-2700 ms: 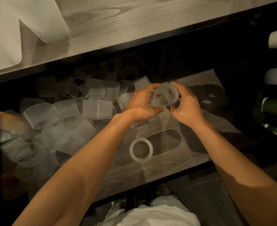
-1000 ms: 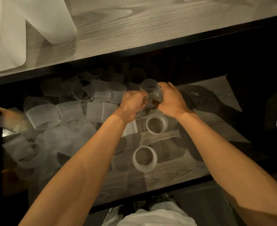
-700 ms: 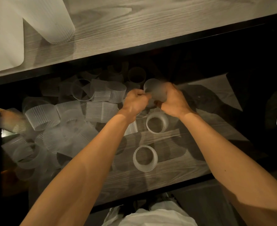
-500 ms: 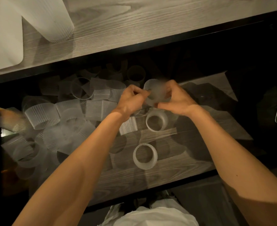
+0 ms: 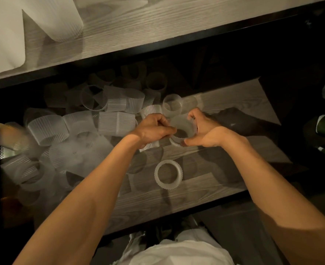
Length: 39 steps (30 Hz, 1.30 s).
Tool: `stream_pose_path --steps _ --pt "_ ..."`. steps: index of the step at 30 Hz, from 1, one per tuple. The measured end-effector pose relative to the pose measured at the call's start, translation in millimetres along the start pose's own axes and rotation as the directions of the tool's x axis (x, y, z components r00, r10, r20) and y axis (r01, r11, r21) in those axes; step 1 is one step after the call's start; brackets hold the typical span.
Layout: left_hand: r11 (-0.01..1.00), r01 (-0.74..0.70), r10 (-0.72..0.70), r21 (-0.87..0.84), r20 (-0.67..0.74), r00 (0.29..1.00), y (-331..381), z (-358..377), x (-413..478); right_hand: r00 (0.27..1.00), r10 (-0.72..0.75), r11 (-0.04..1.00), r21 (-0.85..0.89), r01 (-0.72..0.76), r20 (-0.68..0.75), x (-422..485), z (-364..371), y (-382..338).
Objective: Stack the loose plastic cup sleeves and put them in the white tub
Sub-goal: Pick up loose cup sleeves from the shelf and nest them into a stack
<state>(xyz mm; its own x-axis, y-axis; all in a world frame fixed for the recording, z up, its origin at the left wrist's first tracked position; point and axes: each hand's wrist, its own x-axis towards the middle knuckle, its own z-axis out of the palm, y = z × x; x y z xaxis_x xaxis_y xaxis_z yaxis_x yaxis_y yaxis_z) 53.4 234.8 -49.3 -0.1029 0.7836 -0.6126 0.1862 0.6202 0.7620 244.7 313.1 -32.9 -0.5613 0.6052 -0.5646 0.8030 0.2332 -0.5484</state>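
Two bare forearms reached out over a white garment [image 5: 177, 251] at the near edge. On the lower shelf [image 5: 196, 194] a lone sleeve [image 5: 168, 174] stood upright between them, apart from the others. Just beyond it the left grip [image 5: 154, 129] pinched the left rim of a held sleeve [image 5: 182, 127] between curled fingers and thumb; the right grip [image 5: 205, 131] curved round its right side, thumb low and forefinger over the top. The held sleeve hung directly over a ribbed rim on the shelf; whether the two touched could not be told. Behind the hands another upright sleeve [image 5: 172, 105] stood near; a heap of loose sleeves [image 5: 115, 121] spread leftward into shadow. Farthest off, the desk [image 5: 158, 25] above carried the white tub [image 5: 3, 39] at far left; a long ribbed stack [image 5: 62, 18] lay just beside it.
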Motion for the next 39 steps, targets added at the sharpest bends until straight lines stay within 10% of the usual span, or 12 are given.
stream_pose_path --steps 7,12,20,39 --pt "0.996 -0.034 0.049 0.087 -0.178 0.983 9 5 3 0.996 0.071 0.994 0.08 -0.074 0.049 3 -5 2" --pt "0.997 0.03 -0.04 -0.077 -0.138 0.99 21 8 10 0.949 0.151 0.912 0.41 -0.025 -0.277 31 -3 6" --pt "0.94 0.116 -0.15 -0.322 -0.082 0.985 30 15 23 0.992 0.086 0.87 0.492 -0.028 -0.096 59 5 0" --pt "0.843 -0.097 -0.067 -0.529 -0.282 0.957 30 12 17 0.891 0.209 0.681 0.714 0.163 -0.403 30 -7 -9"
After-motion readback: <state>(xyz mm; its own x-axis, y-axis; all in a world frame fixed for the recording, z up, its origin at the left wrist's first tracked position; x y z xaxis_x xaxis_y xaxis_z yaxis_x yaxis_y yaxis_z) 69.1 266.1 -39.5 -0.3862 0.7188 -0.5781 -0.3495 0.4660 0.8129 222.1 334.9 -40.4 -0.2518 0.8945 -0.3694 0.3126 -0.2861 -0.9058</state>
